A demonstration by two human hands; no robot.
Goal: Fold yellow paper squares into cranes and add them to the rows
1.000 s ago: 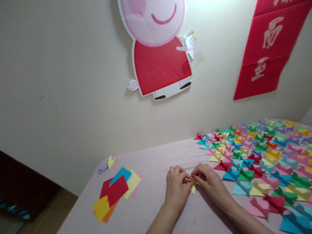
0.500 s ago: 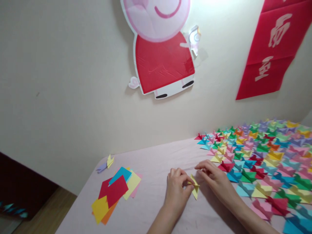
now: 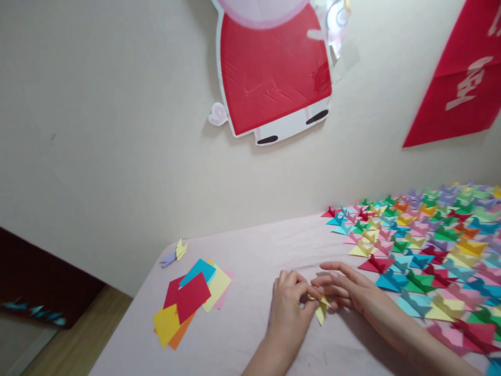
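Hands (image 3: pixel 288 309) closer together again, at yellow paper (image 3: pixel 321 315).

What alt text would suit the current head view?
The left hand pinches a folded yellow paper piece, with the right hand open close by. Loose coloured papers lie left on the pinkish cloth, rows of folded paper figures right.

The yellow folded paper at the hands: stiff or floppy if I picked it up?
Probably very light: the yellow folded paper is small beside the left hand. Its folds likely stiffen it, though the thin pointed end could bend. Being angular, it seems unlikely to roll.
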